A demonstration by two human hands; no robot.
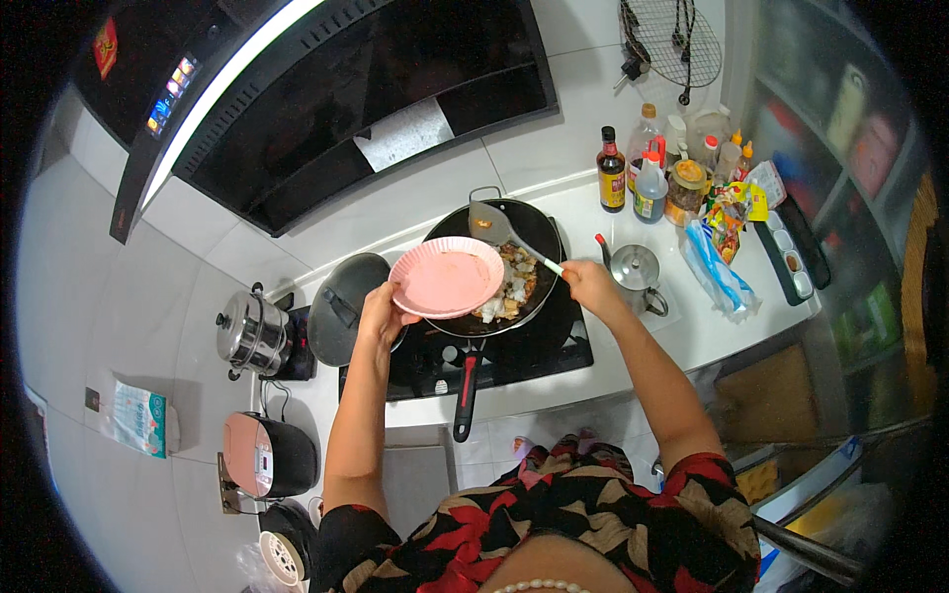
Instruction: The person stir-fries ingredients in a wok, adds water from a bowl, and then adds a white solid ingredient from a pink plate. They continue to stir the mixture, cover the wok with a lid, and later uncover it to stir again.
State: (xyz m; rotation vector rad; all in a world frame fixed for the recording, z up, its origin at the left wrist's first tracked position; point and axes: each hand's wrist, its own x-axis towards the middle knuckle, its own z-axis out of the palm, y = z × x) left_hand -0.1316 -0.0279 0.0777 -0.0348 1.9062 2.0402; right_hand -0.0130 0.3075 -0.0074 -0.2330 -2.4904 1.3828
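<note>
My left hand (383,314) grips the near left rim of a pink fluted plate (446,277), which is held over the left part of a black wok (547,222). My right hand (591,289) is closed around the light handle of a grey spatula (491,224), whose blade is over the far side of the wok and bears a bit of food. Chopped, cooked food with whitish pieces (511,296) lies in the wok, partly hidden by the plate. The wok stands on a black cooktop (571,348), its black and red handle (465,396) pointing towards me.
A dark lid (334,333) lies left of the wok, near a steel steamer pot (256,333) and a rice cooker (289,456). To the right are a steel oil pot (635,268), a soy sauce bottle (612,174), other bottles, and a seasoning box (786,256). The range hood (371,96) hangs above.
</note>
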